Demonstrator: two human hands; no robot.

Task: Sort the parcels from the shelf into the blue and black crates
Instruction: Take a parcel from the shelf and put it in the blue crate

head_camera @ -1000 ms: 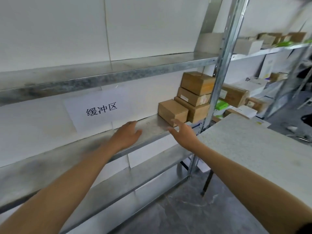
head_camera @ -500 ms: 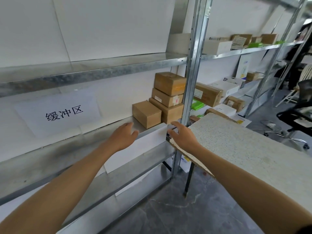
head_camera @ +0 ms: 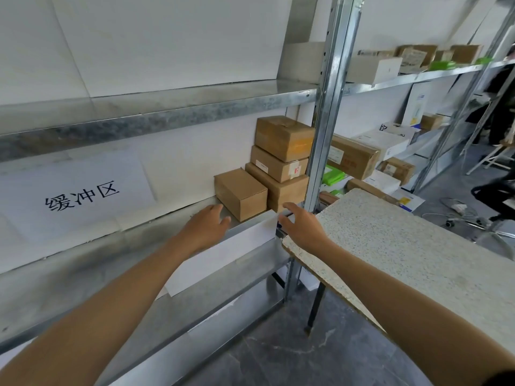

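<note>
Parcels: four brown cartons grouped at the R end of the middle shelf (head_camera: 156,227), against the steel upright (head_camera: 324,129). All positions below are given w.r.t. that upright.

- Far L of upright: paper sign (head_camera: 75,195) on the back wall. Not part of the task.
- L of upright, just short of the cartons: left hand (head_camera: 207,225), fingers spread and released, holding nothing, over the shelf's front edge.
- Just L of upright: single small parcel (head_camera: 241,193) at the front; three-high stack (head_camera: 281,160) behind it, next to the upright.
- At the upright's base: right hand (head_camera: 302,225), fingers loosely curled, empty.
- R of upright: speckled worktop (head_camera: 418,252).

Step in hand (est.): reach-in, pre-grasp. No parcel lifted yet.

Next move calls for: closing both hands on the small parcel's sides, then lifting clear w/o nudging the stack. Crates not in view; destination can't be judged.
</note>
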